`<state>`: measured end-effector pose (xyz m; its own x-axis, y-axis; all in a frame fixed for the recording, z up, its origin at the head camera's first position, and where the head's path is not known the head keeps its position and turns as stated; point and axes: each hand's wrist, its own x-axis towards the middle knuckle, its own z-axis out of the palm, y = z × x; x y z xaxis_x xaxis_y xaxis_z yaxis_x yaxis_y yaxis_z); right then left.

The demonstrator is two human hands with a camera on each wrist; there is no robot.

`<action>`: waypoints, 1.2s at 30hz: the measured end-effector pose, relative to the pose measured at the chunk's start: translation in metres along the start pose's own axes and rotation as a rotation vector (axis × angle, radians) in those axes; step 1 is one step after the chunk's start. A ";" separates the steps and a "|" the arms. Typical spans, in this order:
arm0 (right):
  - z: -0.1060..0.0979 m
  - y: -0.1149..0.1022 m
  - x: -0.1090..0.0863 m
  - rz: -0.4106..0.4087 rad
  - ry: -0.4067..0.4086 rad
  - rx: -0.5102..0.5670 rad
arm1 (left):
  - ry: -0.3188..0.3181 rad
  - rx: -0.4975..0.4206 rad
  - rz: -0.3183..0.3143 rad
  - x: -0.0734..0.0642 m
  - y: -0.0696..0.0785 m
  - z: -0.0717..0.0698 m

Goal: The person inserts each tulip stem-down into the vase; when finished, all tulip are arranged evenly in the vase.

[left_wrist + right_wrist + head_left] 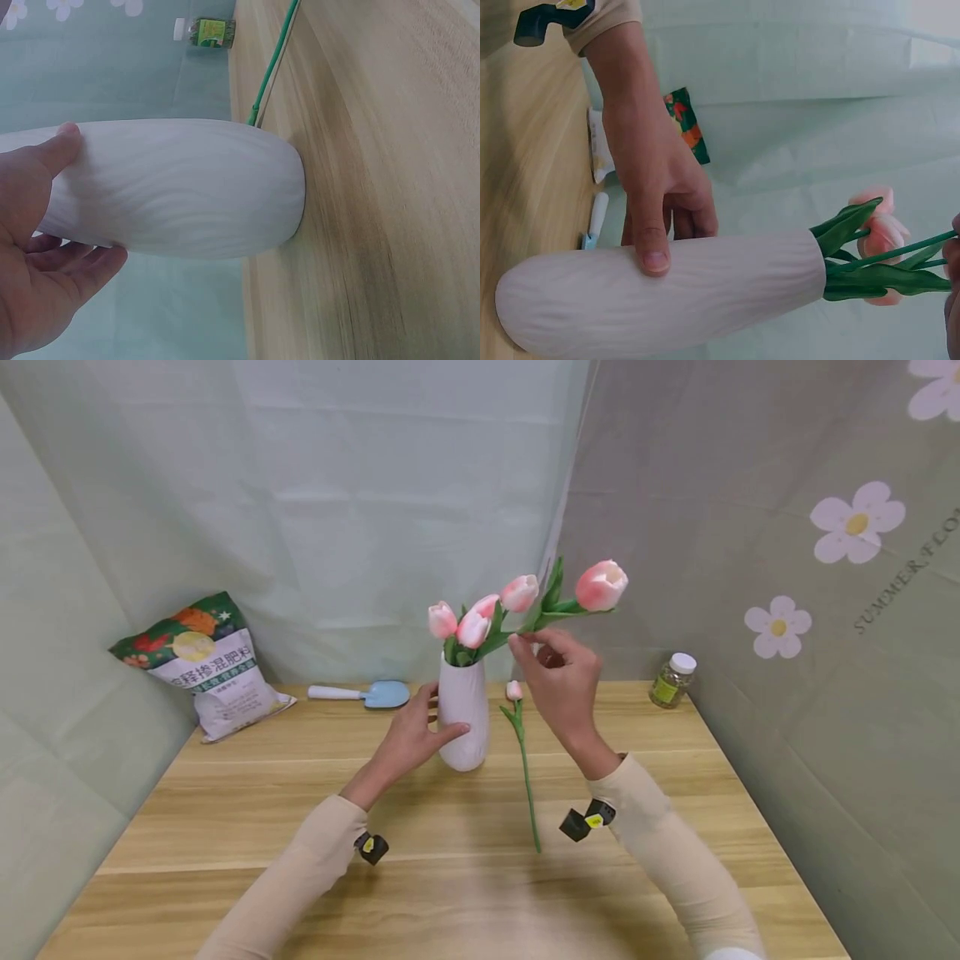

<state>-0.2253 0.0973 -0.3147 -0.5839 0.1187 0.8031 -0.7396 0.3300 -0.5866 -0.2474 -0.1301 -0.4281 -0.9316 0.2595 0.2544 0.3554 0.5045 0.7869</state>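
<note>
A white ribbed vase stands upright on the table with several pink tulips in its mouth. My left hand grips its side, thumb across the front and fingers behind, as the left wrist view also shows. Above and right of the rim, my right hand pinches the stem of another pink tulip, whose bloom leans out to the right. In the right wrist view a green stem runs from the vase mouth to that hand, which is mostly cut off. One more tulip lies on the table, right of the vase.
At the back left a fertilizer bag leans by the wall. A small blue trowel with a white handle lies behind my left hand. A white-capped jar stands at the back right. Cloth walls enclose the wooden table.
</note>
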 end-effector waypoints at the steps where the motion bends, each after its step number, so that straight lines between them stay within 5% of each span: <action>1: 0.001 0.000 -0.001 0.013 -0.017 0.012 | 0.001 -0.002 -0.002 0.000 0.000 0.000; 15: 0.009 -0.016 -0.005 0.144 -0.101 0.055 | -0.002 0.008 -0.010 0.001 -0.001 -0.001; 22: 0.021 0.021 -0.010 0.115 -0.124 0.070 | -0.005 0.002 -0.010 0.001 -0.001 -0.001; 36: 0.036 0.037 -0.016 0.151 -0.185 -0.031 | 0.001 -0.010 0.014 0.000 -0.001 -0.001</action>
<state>-0.2551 0.0736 -0.3534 -0.7405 -0.0041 0.6720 -0.6305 0.3504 -0.6926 -0.2481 -0.1315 -0.4283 -0.9266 0.2658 0.2660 0.3678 0.4928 0.7886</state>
